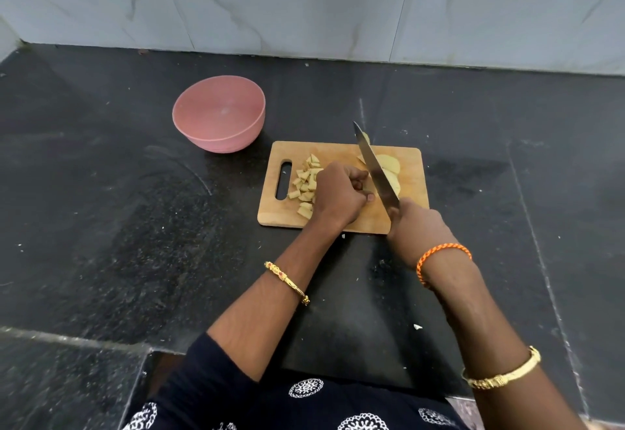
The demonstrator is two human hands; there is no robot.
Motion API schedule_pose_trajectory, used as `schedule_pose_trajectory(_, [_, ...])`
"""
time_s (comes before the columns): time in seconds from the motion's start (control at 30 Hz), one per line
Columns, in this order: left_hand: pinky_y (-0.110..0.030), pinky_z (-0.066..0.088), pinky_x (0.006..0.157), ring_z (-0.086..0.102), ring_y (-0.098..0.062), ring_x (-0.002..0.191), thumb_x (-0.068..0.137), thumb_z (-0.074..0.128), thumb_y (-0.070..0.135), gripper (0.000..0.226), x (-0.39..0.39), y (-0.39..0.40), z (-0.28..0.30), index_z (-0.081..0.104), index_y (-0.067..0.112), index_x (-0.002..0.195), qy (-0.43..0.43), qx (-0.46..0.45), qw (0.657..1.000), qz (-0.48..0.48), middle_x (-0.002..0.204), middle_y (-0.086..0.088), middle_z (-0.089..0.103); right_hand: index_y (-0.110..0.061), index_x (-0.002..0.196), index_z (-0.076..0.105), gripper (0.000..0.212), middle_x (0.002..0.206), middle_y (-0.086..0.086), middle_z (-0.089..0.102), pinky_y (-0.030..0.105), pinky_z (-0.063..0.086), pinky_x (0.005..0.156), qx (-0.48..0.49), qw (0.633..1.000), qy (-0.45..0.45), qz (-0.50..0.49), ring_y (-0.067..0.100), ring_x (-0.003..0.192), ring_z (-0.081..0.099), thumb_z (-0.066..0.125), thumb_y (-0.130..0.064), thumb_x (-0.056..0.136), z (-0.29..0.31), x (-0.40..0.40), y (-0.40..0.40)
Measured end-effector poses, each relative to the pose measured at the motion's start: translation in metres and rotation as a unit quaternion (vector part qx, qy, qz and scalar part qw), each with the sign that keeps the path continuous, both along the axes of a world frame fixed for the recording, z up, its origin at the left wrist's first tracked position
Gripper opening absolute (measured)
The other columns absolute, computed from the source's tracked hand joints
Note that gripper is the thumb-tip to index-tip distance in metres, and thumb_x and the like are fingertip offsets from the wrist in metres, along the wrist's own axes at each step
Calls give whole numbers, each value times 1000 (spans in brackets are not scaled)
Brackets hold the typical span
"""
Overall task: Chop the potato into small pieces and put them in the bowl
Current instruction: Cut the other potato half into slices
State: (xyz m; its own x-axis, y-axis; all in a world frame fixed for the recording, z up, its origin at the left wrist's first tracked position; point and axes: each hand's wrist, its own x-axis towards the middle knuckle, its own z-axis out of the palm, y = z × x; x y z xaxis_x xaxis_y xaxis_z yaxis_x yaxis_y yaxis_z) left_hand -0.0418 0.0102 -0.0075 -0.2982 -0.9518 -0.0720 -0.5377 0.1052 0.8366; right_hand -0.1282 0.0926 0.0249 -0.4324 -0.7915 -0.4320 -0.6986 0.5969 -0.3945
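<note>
Chopping potato on a wooden board, on a black stone counter backed by a grey marble wall.

The right hand (pixel 417 228) grips the knife (pixel 376 172), tip pointing away and slightly left, above the potato slices (pixel 390 166). The left hand (pixel 340 194) rests curled on the board (pixel 341 186), perhaps pinning a piece; small pieces (pixel 306 180) lie just left of it. The pink bowl (pixel 219 113) beyond holds nothing.

Open counter (pixel 135 226) beside bowl (pixel 219 114)
</note>
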Motion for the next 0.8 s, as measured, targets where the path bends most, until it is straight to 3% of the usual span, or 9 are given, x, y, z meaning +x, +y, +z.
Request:
schedule_pose_trajectory(0.2, [-12,46,74,58,-5,81,70,80,5,46,2,-2,-1,65,4,113,5,22,1000,1,99,-7,71,-11,99,48,22,93,17,55,42,50,82,11,1000,-16,-8,38,90,58,36,-29,99,-14,3,35])
schedule_pose_trajectory(0.3, [-12,45,74,61,-7,85,71,79,3,42,2,-1,0,67,3,111,5,25,1000,9,100,-7,71,-17,87,44,20,82,11,52,30,46,64,23,999,-34,1,26,69,53,35,-29,100,-6,-6,50])
schedule_pose_trajectory(0.4, [-12,46,70,61,-7,81,69,81,5,38,4,-1,2,69,3,105,16,41,999,10,92,-5,70,-23,69,39,31,72,9,52,23,35,46,6,999,-53,7,17,52,44,37,-30,99,15,-19,55])
schedule_pose_trajectory(0.57, [-12,44,66,61,-8,76,66,83,9,35,6,0,2,71,4,99,22,48,998,16,86,-4,69,-19,79,45,25,83,15,52,31,42,58,-52,997,-56,2,24,61,48,35,-31,99,17,-15,26])
schedule_pose_trajectory(0.7, [-8,44,63,61,-8,74,66,83,7,38,7,1,3,70,2,101,22,40,999,17,82,-3,69,-13,94,50,21,71,3,47,32,43,68,-68,996,-59,-7,24,70,49,36,-27,100,6,-1,9])
schedule_pose_trajectory(0.8, [-8,45,64,61,-7,73,66,83,7,39,7,1,2,70,2,102,22,41,999,21,87,-6,71,-12,94,50,20,68,2,44,30,39,70,-74,996,-51,-17,26,76,49,36,-25,100,4,2,7])
